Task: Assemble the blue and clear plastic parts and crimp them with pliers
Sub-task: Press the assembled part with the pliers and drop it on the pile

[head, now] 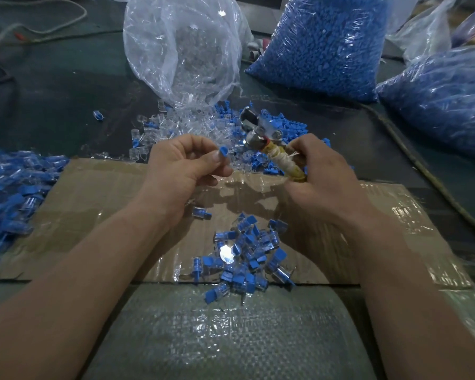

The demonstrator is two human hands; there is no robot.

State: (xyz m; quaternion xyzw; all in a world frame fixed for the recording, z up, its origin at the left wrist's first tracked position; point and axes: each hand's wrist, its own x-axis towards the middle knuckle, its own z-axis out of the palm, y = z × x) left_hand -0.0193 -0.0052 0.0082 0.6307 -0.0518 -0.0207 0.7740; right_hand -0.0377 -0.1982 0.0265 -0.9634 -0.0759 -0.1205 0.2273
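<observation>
Now pinching a small blue plastic part (223,154) between thumb and fingertips of the left hand (181,165), above the taped brown cardboard sheet (93,193). Gripping silver metal pliers with yellow-wrapped handles (269,149) in the curled right hand (321,176), just beside it. Nearer, on the cardboard, heaped joined blue-and-clear pieces (247,259); beyond the hands, loose clear and blue parts (203,124).

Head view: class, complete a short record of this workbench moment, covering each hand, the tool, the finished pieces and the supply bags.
left hand: pinches a blue-capped part
right hand: grips pliers by the wrapped handle
assembled pile: lying on cardboard
clear parts bag: open, spilling towards the hands
blue parts bag: right of the clear one
</observation>
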